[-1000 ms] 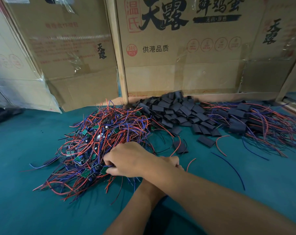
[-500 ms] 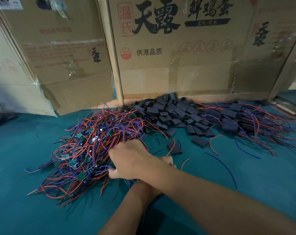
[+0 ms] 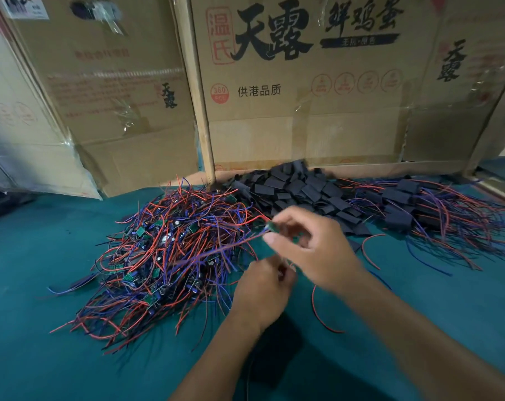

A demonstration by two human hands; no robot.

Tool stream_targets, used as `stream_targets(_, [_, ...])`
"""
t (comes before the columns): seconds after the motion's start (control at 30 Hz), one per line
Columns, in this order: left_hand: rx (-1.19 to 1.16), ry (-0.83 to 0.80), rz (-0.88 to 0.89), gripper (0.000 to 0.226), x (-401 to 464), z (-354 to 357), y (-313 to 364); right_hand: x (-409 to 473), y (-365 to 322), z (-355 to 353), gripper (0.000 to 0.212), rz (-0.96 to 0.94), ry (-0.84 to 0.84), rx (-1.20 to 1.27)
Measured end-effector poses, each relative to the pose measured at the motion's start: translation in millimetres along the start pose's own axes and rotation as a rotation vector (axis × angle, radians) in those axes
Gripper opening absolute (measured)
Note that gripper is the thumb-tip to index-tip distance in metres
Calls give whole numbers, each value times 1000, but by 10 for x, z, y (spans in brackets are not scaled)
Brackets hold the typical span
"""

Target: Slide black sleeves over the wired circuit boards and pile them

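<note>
A tangled heap of bare green circuit boards with red and blue wires [image 3: 170,250] lies at the left of the teal table. Behind my hands is a pile of empty black sleeves [image 3: 297,189]. Sleeved boards with wires [image 3: 413,209] are piled at the right. My right hand [image 3: 312,247] pinches one small green circuit board [image 3: 271,226] lifted above the table, its wires trailing left toward the heap. My left hand [image 3: 263,287] is below it, fingers curled; what it holds is blurred and hidden.
Cardboard boxes [image 3: 318,91] stand upright along the back of the table [image 3: 43,357] like a wall. Loose red and blue wires [image 3: 370,250] lie on the table to the right of my hands. A wooden post [image 3: 199,111] stands between two boxes.
My right hand has left the heap and risen to the right with one board pinched, its wires pulled out behind it. My left hand has come out from under the right arm.
</note>
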State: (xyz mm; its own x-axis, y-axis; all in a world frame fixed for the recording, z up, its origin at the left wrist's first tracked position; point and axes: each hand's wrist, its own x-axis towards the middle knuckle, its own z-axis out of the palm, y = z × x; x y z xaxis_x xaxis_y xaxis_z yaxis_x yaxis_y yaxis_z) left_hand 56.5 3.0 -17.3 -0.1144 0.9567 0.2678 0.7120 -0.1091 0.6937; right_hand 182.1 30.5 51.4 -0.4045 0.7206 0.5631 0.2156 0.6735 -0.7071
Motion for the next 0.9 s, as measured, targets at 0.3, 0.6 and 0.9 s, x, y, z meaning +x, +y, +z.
stream_targets(0.3, [-697, -60, -127, 19, -19, -30, 203, -247, 265, -169, 32, 621, 181, 846])
stream_targets(0.6, [-990, -82, -3, 15, -69, 31, 305, -313, 325, -90, 40, 562, 38, 862])
stream_targets(0.9, [-997, -15, 90, 18, -65, 3, 290, -350, 318, -99, 30, 527, -49, 805])
